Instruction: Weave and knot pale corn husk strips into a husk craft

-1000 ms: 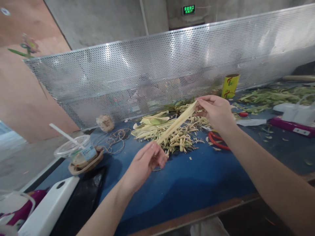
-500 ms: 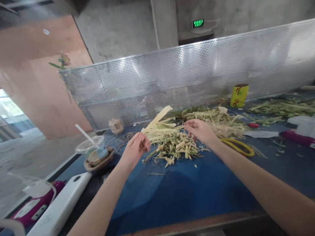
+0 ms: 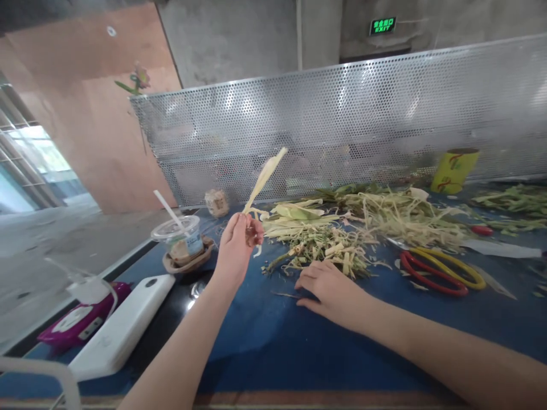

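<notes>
The left hand (image 3: 238, 250) pinches a long, pale leaf strip (image 3: 265, 179) by its low end, so the strip sticks up, to the left of the pile of cut bits (image 3: 337, 250). The right hand (image 3: 331, 293) is just in front of the pile, low over the blue table (image 3: 265, 353), with its thumb and bent fingers apart and no strip in them. A thin string (image 3: 285, 295) lies by its fingertips, but I cannot tell if they touch it. Right behind the pile are big, flat leaves (image 3: 297, 216). To the right of the pile are scissors (image 3: 457, 291) with red and yellow handles. A plastic cup (image 3: 186, 245) with a straw is well to the left of the pile.
</notes>
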Motion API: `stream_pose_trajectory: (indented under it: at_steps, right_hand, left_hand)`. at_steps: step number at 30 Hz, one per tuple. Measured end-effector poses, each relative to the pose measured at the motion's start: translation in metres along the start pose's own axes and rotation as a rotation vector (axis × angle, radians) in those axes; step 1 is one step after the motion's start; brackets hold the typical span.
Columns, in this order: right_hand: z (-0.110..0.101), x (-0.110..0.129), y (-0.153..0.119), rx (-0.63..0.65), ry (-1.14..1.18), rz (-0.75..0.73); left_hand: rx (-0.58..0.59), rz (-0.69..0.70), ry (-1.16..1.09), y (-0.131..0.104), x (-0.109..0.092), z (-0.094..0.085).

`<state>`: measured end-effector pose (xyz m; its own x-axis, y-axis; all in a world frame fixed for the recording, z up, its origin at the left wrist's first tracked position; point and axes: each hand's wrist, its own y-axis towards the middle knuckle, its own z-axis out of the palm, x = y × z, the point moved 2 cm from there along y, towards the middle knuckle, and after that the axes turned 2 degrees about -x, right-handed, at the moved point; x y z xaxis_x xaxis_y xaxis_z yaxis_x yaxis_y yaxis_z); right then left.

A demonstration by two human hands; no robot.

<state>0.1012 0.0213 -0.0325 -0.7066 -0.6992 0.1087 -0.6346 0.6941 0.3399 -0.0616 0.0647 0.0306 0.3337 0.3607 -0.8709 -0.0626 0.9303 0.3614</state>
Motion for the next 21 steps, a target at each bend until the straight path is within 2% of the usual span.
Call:
stream_pose_trajectory:
  at_steps: [3,6,11,13,15,18,21]
  right_hand:
    - [0.005,0.001,0.002,0.023,-0.009,0.006]
    - [0.008,0.001,0.004,0.031,0.090,-0.019]
    - [0.011,0.001,0.004,0.031,0.122,-0.023]
    - [0.007,-0.001,0.002,-0.006,0.152,0.007]
    - [-0.002,-0.004,0.000,-0.098,0.194,0.017]
    - [-0.023,-0.007,-0.004,-0.306,0.255,-0.004]
    - [-0.042,-0.010,-0.010,-0.555,0.352,0.127]
  left_hand:
    - [0.080,-0.013,0.105,-0.004,0.004,0.003]
    - [0.143,0.011,0.206,-0.008,0.005,0.005]
    - [0.217,0.080,0.330,-0.012,0.002,0.006]
    - [0.227,0.092,0.378,-0.012,0.002,0.007]
    - [0.225,0.105,0.420,-0.011,0.002,0.006]
    - [0.241,0.149,0.581,-0.012,0.003,0.006]
    - [0.298,0.245,0.891,-0.015,0.005,0.007]
